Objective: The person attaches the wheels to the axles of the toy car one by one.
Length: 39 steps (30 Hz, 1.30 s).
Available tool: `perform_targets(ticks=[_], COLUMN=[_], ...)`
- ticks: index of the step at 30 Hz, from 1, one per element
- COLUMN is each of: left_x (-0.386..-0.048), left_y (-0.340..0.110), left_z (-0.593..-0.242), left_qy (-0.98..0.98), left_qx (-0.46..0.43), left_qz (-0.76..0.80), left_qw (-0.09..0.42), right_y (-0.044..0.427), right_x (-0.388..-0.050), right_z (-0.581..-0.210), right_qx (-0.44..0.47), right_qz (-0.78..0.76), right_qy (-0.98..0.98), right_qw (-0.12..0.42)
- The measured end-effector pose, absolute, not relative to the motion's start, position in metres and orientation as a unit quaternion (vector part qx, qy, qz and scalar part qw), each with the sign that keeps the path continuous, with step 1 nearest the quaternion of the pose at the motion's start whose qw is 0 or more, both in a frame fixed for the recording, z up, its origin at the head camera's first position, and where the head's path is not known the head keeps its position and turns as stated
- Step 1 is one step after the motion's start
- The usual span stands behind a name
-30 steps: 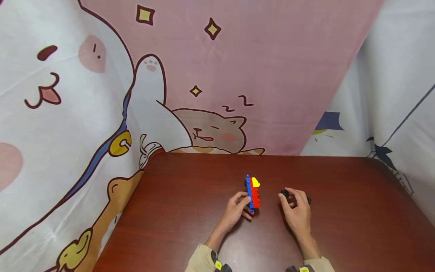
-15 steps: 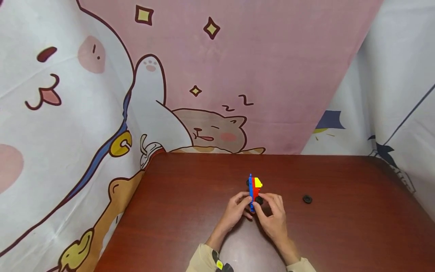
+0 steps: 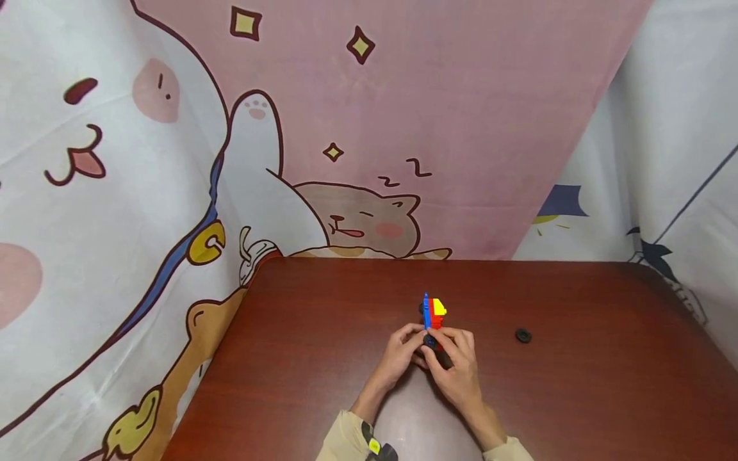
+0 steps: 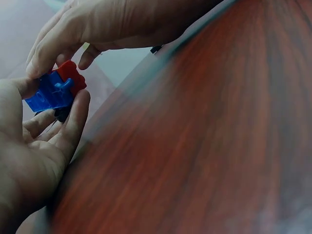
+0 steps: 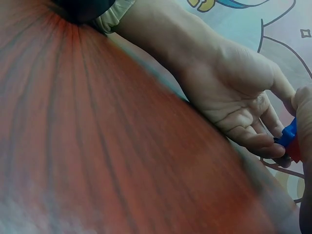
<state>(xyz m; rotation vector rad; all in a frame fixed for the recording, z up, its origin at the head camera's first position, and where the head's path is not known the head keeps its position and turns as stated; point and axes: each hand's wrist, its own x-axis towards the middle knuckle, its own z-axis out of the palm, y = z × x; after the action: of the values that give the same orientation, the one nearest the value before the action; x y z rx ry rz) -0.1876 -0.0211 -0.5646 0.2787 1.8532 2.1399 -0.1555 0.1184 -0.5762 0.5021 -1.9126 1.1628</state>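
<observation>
Blue-red toy, clamped in left hand, right hand pinching wheel, loose tyre, head view only

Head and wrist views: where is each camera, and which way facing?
Head: on the head, forward and down at the table; left hand, right hand, sleeves.
Left wrist: on that wrist, toward toy and table; both hands.
Right wrist: on that wrist, toward table and left hand; right hand cut off.
Both wrist views share the toy.

Blue, red and yellow toy
</observation>
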Motion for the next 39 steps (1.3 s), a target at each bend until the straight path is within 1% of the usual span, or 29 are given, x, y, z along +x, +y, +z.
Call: perform_targets(ticks=[4,9,13,20,25,34,37,39], left_x=[-0.189,-0.190,-0.191,-0.190,-0.189,-0.188,-0.188,-0.187], left_y=[-0.025,-0.031,-0.035,-0.032,-0.030,-0.028,-0.027,-0.027], left_z=[-0.563,-0.559,-0.559,-0.559,-0.562,-0.564,-0.564,-0.563], left_qy=[0.620,0.599,0.593,0.603,0.619,0.632,0.631,0.626], left_qx=[0.118,0.146,0.146,0.138,0.128,0.131,0.128,0.127], left_qz=[0.756,0.757,0.756,0.751,0.741,0.733,0.736,0.740], left_qw=[0.173,0.217,0.236,0.233,0.226,0.215,0.210,0.208], right_y=[0.119,0.119,0.119,0.118,0.119,0.119,0.118,0.115], right_x=[-0.156,-0.156,-0.155,-0.153,-0.149,-0.149,-0.148,-0.146], right_z=[-0.575,-0.575,-0.575,-0.575,-0.575,-0.576,-0.575,-0.567], right_qx=[0.197,0.199,0.208,0.167,0.145,0.149,0.122,0.089], right_qz=[0.461,0.459,0.468,0.519,0.539,0.558,0.577,0.605], right_qy=[-0.762,-0.766,-0.764,-0.750,-0.757,-0.749,-0.745,-0.730], right_qw=[0.410,0.403,0.392,0.374,0.340,0.324,0.312,0.306])
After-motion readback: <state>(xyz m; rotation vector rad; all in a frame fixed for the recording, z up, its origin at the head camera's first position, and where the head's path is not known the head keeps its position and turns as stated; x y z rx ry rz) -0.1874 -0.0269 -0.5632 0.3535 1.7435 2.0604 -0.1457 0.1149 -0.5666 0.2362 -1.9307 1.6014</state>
